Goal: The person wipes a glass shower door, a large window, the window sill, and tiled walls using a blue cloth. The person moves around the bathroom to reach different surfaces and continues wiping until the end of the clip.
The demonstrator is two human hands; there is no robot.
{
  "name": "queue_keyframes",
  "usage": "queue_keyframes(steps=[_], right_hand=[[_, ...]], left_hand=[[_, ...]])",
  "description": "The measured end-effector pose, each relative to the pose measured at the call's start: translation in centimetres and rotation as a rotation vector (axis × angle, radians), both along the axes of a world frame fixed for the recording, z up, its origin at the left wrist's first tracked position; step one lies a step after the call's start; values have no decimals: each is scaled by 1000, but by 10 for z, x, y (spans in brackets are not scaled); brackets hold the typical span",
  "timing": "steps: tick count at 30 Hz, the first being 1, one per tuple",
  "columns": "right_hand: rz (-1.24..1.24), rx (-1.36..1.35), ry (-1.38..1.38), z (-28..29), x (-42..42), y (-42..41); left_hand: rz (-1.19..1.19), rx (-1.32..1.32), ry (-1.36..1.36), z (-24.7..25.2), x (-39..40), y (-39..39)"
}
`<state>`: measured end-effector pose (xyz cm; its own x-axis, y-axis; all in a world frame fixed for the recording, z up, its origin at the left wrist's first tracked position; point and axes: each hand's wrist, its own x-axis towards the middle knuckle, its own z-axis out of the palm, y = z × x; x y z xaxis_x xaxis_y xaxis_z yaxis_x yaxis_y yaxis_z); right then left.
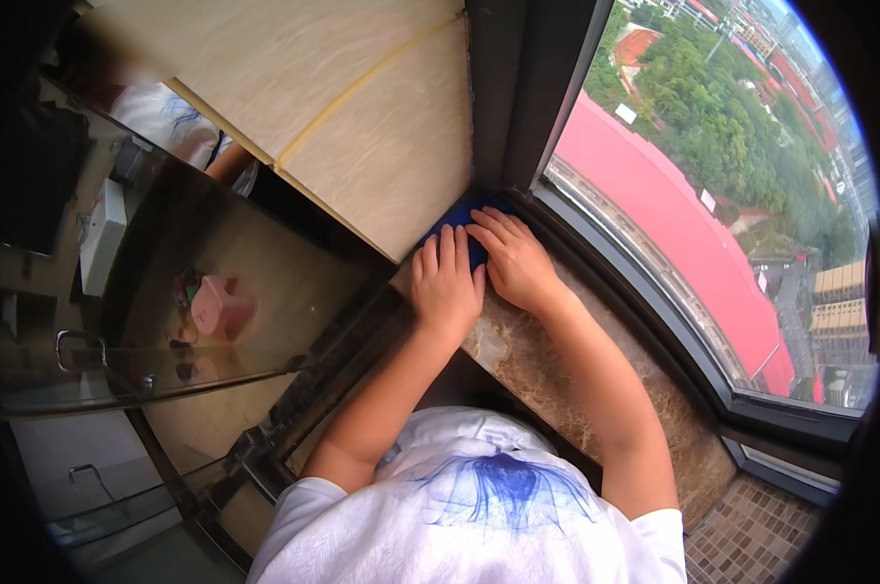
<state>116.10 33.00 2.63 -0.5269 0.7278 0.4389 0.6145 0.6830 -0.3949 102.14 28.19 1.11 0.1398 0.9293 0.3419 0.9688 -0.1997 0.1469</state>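
Observation:
A dark blue cloth (456, 216) lies at the far corner of a brown marble window sill (527, 358), where the wall meets the window frame. My left hand (446, 285) holds it down from the wall side, fingers stretched forward over it. Close beside, my right hand (517, 259) presses on the same cloth with its fingers slightly bent, nearer the window. The hands nearly touch each other, and they cover much of the cloth.
Beige wall tiles (381, 146) rise beside the corner. The dark window frame (630, 288) borders the sill on the right. To the left stands a glass panel (265, 292) with a metal handle (82, 350); a pink stool (221, 306) shows in the glass. Mosaic tiles (754, 529) lie lower right.

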Motion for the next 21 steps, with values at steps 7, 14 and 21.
queue_keyframes(steps=[7, 14, 21], right_hand=[[256, -181, 31, 16, 1, -64], [139, -149, -2, 13, 4, -23], [45, -97, 99, 3, -9, 19]], left_hand=[[-66, -114, 33, 16, -22, -88], [-48, -80, -54, 6, -4, -42], [-40, -23, -119, -1, -3, 7]])
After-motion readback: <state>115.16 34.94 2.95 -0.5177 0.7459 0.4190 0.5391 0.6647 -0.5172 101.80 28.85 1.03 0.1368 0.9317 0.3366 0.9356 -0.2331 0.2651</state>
